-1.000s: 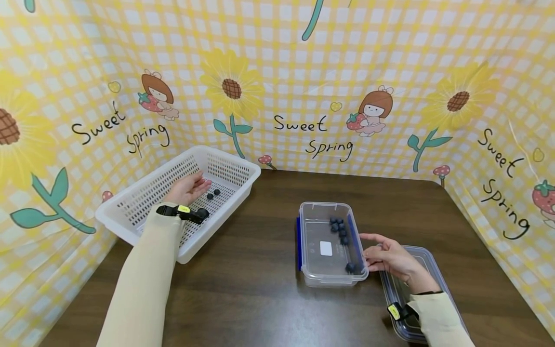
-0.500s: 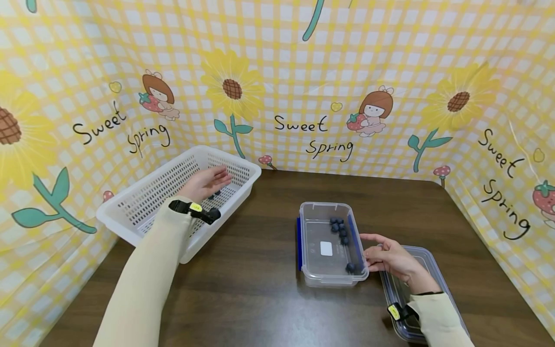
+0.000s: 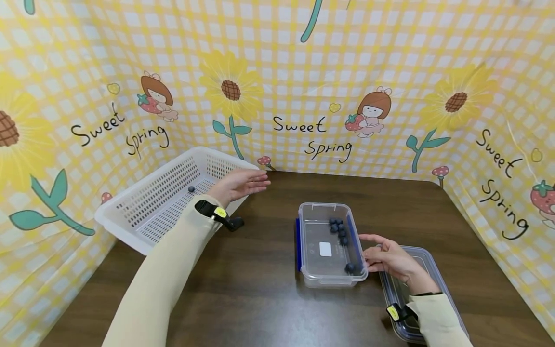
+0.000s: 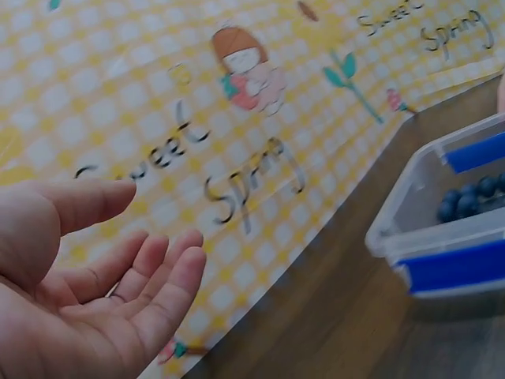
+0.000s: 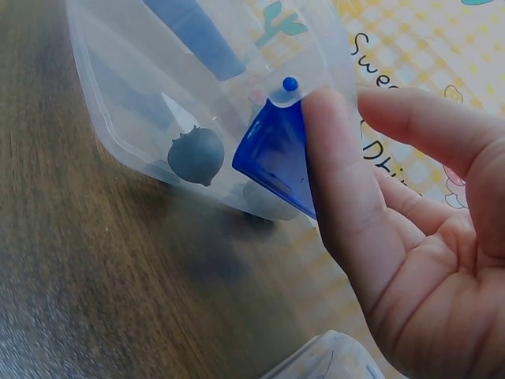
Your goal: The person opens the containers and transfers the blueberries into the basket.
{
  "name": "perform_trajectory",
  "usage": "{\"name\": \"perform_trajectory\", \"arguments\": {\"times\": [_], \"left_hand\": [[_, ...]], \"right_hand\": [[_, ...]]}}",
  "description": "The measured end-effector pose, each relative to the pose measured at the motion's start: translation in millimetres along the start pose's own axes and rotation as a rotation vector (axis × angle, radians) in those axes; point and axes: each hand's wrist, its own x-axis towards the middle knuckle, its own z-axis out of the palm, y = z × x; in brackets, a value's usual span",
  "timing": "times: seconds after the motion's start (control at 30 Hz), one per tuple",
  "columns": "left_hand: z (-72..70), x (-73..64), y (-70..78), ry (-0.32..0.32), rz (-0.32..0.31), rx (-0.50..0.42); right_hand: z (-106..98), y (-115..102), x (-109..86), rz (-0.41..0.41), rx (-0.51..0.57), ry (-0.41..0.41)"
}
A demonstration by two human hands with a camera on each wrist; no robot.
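Note:
My left hand (image 3: 240, 185) is held over the right rim of the white plastic basket (image 3: 117, 231), fingers loosely bent and thumb apart. In the left wrist view no object shows between thumb and fingers of the left hand (image 4: 102, 292). One blueberry (image 3: 191, 189) lies in the basket, whose near right part is hidden by my arm. My right hand (image 3: 390, 258) touches the right side of a clear lidless container (image 3: 312, 270); its fingers rest at the blue latch (image 5: 276, 154). Several blueberries (image 3: 342, 231) sit along the container's right side, with another blueberry (image 5: 197, 155) near its front corner.
A clear lid (image 3: 425, 260) lies on the table under my right forearm. The brown wooden table (image 3: 243, 299) spreads between basket and container. A yellow checked cloth (image 3: 282, 72) with printed flowers surrounds the back and sides.
My left hand has moved right, from inside the basket to over its right rim, uncovering a blueberry in the basket. My right hand and the container have stayed in place.

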Motion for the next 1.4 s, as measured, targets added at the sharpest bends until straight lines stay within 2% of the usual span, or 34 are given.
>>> {"name": "perform_trajectory", "arguments": {"times": [0.17,0.43,0.7,0.87,1.07,1.4], "left_hand": [[27.0,-1.6,-5.7,-0.067,-0.032,0.048],[71.5,-4.2,-19.7,-0.258,-0.067,0.199],[107.9,-0.3,-44.0,-0.4,-0.152,0.295],[125.3,3.3,-65.4,-0.499,-0.177,0.34],[145.3,4.7,-89.5,-0.539,-0.216,0.391],[166.7,9.5,-124.8,-0.531,-0.311,0.474]], "right_hand": [[0,0,-0.1,0.001,0.002,-0.005],[0,-2,-0.1,0.005,-0.002,0.003],[1,-2,-0.9,0.011,-0.001,0.011],[2,-2,-1.0,0.016,-0.006,0.02],[1,-1,-0.7,0.022,-0.008,0.022],[2,-1,0.0,0.026,0.006,0.016]]}}
